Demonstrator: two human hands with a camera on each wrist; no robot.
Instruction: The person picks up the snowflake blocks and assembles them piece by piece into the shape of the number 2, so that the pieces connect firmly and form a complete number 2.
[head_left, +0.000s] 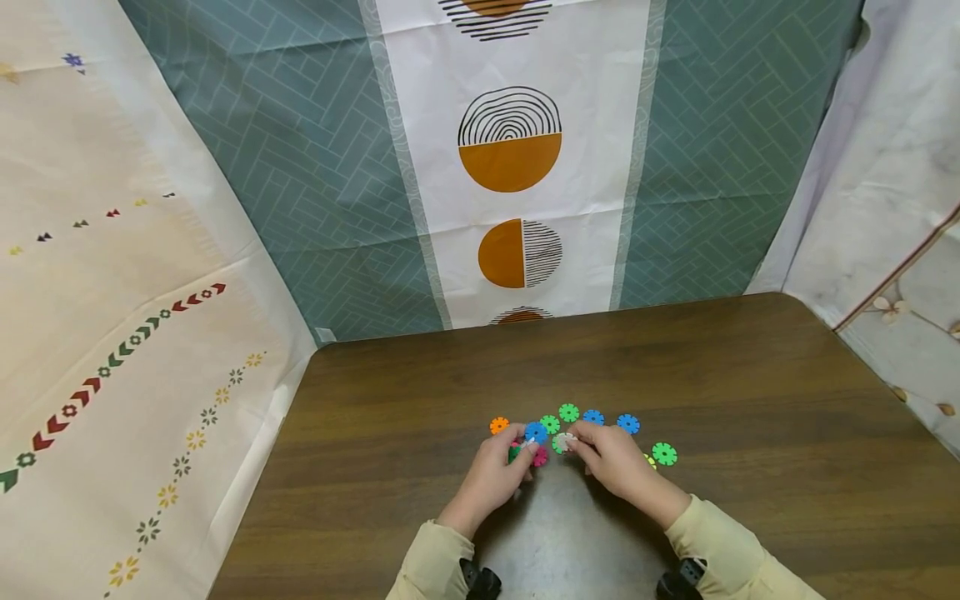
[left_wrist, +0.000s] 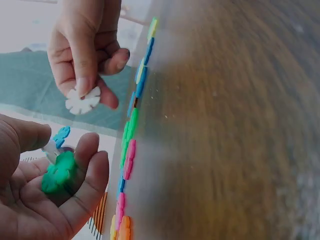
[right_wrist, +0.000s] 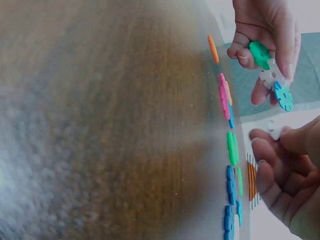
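Note:
My left hand [head_left: 495,471] holds a small linked piece of notched plastic building discs between thumb and fingers. It is made up of a green disc [left_wrist: 59,172], a white disc [right_wrist: 272,74] and a blue disc [right_wrist: 283,96], joined in a row. Close by on the right, my right hand [head_left: 618,462] pinches a single white notched disc [left_wrist: 83,101] by its edge between thumb and fingertip. Both hands are above the table, and a narrow gap separates the single disc from the linked piece.
Several loose notched discs lie on the brown wooden table [head_left: 360,467] around and beyond the hands: an orange disc [head_left: 499,426] at left, a blue disc [head_left: 628,424] and a green disc [head_left: 664,454] at right. Patterned cloth [head_left: 322,167] hangs behind the table.

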